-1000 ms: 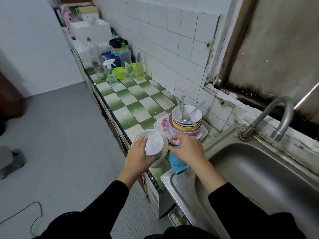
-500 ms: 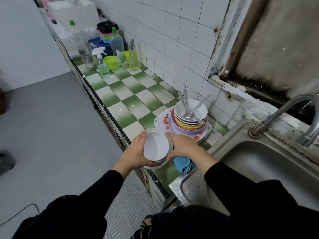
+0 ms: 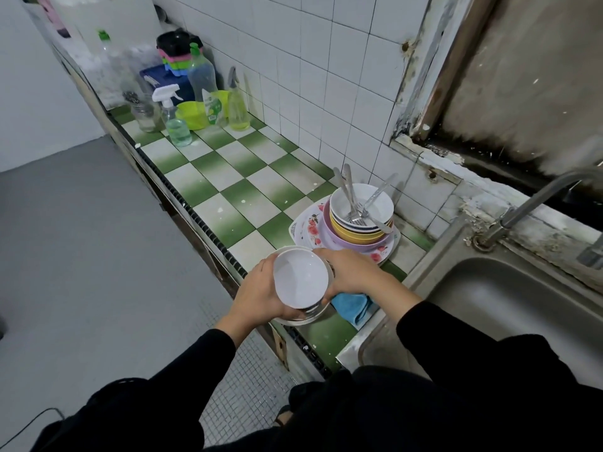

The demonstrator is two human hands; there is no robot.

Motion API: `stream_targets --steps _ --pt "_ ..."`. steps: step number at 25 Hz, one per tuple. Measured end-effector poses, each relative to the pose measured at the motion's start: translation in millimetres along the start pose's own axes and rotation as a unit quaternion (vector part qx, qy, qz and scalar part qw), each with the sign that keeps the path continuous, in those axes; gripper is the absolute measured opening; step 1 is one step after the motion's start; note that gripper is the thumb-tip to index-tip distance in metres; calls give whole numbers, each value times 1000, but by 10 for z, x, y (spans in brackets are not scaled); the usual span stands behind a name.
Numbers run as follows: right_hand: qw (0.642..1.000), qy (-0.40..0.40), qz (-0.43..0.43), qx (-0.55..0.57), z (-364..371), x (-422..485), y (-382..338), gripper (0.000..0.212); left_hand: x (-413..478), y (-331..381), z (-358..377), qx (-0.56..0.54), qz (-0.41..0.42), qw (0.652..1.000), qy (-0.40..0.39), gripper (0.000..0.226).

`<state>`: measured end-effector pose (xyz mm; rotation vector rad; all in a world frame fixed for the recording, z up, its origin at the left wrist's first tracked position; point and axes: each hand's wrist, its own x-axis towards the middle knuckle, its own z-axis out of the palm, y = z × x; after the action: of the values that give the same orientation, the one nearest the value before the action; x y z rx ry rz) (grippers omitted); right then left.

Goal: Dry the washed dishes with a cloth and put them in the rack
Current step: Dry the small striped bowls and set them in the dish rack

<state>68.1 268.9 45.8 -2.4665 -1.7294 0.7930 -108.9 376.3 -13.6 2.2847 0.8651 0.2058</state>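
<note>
A small white bowl (image 3: 300, 278) is tilted toward me above a short stack of white bowls (image 3: 301, 318) at the counter's front edge. My left hand (image 3: 259, 293) grips its left side and my right hand (image 3: 350, 272) holds its right rim. A blue cloth (image 3: 352, 306) lies on the counter under my right wrist. Behind stands a pile of bowls (image 3: 359, 223) in white, yellow and purple on flowered plates (image 3: 310, 228), with forks and spoons (image 3: 355, 199) in the top bowl. No rack is in view.
The green-and-white tiled counter (image 3: 235, 177) runs back to bottles and a spray bottle (image 3: 174, 120), a jar and a green tub (image 3: 192, 114). A steel sink (image 3: 509, 308) with a tap (image 3: 538, 200) lies to the right. Grey floor lies on the left.
The top white bowl has been lifted off the stack and tipped toward me. My right hand has moved from the counter by the cloth onto the bowl's rim.
</note>
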Motion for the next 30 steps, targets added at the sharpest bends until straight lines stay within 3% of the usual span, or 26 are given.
stream_targets --steps 4,10,24,30 --pt "1000 18 0 18 -44 -8 -1 96 19 49 -82 2 30 999 32 124" --pt "997 0 -7 77 -193 66 37 112 35 94 -215 45 81 990 104 127" --pt "993 -15 -29 117 -254 250 -37 105 63 -75 -304 151 127 968 157 116" --pt "992 -19 -22 120 -251 222 -23 104 53 6 -292 171 152 957 178 98"
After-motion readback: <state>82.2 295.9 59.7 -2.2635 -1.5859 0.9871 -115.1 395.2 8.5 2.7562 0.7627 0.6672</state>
